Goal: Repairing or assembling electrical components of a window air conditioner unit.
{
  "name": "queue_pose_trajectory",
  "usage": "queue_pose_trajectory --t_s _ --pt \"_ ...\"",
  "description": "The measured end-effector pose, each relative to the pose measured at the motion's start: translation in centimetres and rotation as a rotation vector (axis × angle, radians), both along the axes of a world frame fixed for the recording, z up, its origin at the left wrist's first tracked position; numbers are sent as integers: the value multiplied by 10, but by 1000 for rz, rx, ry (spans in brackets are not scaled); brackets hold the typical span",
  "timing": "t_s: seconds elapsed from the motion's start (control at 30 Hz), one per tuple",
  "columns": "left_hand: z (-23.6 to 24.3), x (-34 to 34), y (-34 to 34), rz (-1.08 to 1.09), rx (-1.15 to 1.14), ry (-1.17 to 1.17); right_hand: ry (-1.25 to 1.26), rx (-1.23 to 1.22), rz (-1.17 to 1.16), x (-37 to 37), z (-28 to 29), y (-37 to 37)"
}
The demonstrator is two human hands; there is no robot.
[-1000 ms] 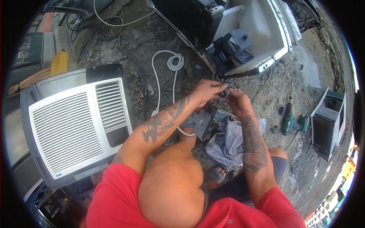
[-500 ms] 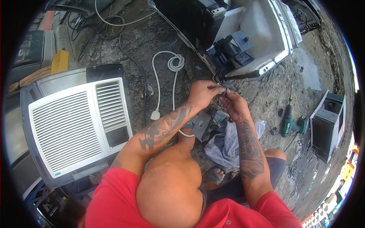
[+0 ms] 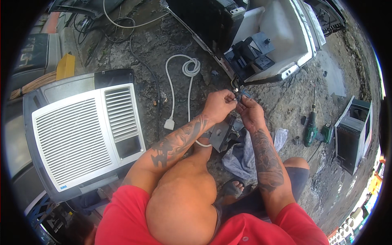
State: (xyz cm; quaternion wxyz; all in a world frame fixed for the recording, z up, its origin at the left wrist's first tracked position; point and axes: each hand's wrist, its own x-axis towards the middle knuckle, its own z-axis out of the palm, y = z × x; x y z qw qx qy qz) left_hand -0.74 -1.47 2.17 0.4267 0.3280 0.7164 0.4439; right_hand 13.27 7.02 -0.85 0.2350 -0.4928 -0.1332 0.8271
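Observation:
Both my hands meet over the ground, just in front of an opened appliance housing with a white foam lining. My left hand is pinched closed near thin wires that come from the housing's lower corner. Close beside it, my right hand pinches the dark wire bundle between thumb and fingers. The exact spot where the fingertips meet is too small to make out. Below the hands lies a grey metal control plate with wires behind it. A black motor-like bracket part rests inside the housing.
A white louvred air conditioner front stands at the left. A coiled white power cord with a plug lies between. Right of me are a grey cloth, a green cordless drill and a dark box-shaped part.
My left hand has shifted slightly down and its fingers have drawn back from the right hand's fingertips. More of the wires now shows between the hands. The view has moved slightly.

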Motion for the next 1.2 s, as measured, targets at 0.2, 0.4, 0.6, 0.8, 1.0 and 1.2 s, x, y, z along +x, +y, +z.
queue_pose_trajectory --t_s 0.2,0.4,0.6,0.8,1.0,1.2 --pt "7 -3 6 -83 -20 103 3 31 73 -9 9 -2" --pt "27 -17 -19 -112 -5 103 -35 -11 16 -6 10 7" --pt "74 -44 -61 -54 -102 -150 185 -21 97 -5 27 11" --pt "105 -39 -84 -33 -91 -190 325 -43 194 -10 58 8" --pt "122 -34 -101 -43 -155 -183 314 77 255 -10 52 1" --pt "115 -32 -99 11 -88 -200 225 237 357 -17 54 -3"
